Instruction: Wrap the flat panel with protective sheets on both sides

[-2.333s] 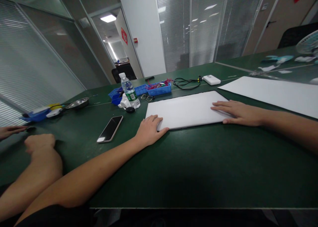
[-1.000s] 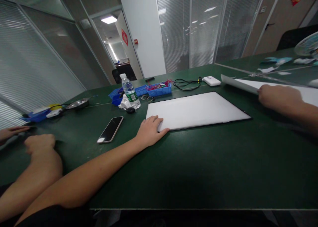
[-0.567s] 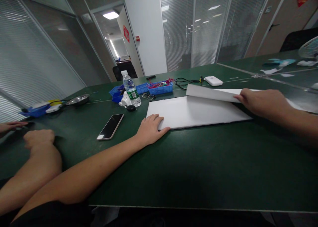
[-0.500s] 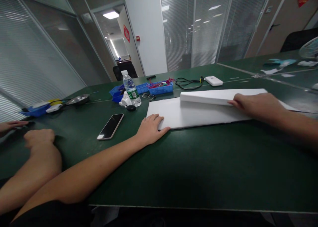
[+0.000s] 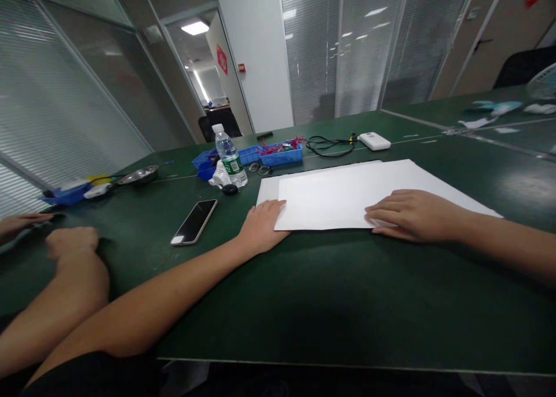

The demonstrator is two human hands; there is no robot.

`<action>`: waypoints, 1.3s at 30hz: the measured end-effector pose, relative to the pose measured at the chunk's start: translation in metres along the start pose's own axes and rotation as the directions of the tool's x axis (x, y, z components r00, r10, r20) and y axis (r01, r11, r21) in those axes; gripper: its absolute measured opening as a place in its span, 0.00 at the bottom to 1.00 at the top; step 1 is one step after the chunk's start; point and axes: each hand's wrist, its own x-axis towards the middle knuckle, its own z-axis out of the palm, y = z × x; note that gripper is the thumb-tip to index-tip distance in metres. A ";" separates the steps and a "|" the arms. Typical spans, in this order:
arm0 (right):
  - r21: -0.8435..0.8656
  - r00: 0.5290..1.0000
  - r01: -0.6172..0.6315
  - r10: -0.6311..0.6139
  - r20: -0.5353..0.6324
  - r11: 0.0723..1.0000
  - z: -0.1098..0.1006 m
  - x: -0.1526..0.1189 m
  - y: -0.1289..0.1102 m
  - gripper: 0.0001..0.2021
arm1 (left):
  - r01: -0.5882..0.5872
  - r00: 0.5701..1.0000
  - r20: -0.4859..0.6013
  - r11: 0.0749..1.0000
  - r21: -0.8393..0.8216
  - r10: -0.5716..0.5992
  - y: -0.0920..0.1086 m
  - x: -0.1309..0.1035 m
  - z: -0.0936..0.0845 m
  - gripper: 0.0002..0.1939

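A pad of white paper (image 5: 330, 197) lies on the green table in front of me, with its top sheet spread flat. That sheet's left edge stands a little in from the pad's left edge. My left hand (image 5: 263, 223) rests at the pad's front left corner, fingers stretched flat by the sheet's edge and the thumb hidden. On the front edge, toward the right, lies my right hand (image 5: 410, 214), palm down with its fingers stretched to the left. White paper shows between its lower fingers.
Left of the pad are a phone (image 5: 194, 222) and a water bottle (image 5: 230, 156). Behind it sit a blue tray of wires (image 5: 282, 153), a black cable (image 5: 328, 146) and a white box (image 5: 374, 141). Another person's fist (image 5: 72, 239) is at the far left.
The raised, curled sheet has come down flat over the pad. My right hand has moved left and toward me, loosening its pinch. My left hand's thumb is no longer visible.
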 end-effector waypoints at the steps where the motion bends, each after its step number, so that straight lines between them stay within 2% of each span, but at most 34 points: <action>1: -0.017 1.000 0.029 -0.029 0.005 0.999 -0.001 0.001 0.000 0.15 | -0.005 1.000 0.004 1.000 0.003 0.005 0.000 0.000 0.000 0.37; 3: -0.035 0.998 0.055 -0.055 0.007 0.998 -0.002 0.003 0.000 0.15 | -0.006 1.000 0.009 1.000 0.006 0.006 0.001 -0.001 0.000 0.38; 11: -0.001 1.000 0.016 -0.016 -0.013 1.000 0.000 0.001 0.006 0.13 | 0.053 0.998 0.035 0.998 -0.035 -0.052 0.010 -0.006 -0.008 0.43; 16: 0.009 1.000 0.004 -0.004 0.030 1.000 0.002 -0.001 0.008 0.16 | 0.044 0.999 0.034 0.997 -0.062 -0.042 0.010 -0.007 -0.011 0.40; 27: 0.158 0.999 0.023 -0.027 0.023 0.987 0.008 -0.003 0.010 0.25 | 0.030 1.000 0.005 0.999 -0.035 -0.029 0.009 -0.006 -0.006 0.33; 39: 0.190 0.999 0.004 -0.013 0.045 0.982 0.006 -0.004 0.012 0.28 | 0.015 1.000 0.011 0.999 -0.029 -0.014 0.008 -0.005 -0.007 0.30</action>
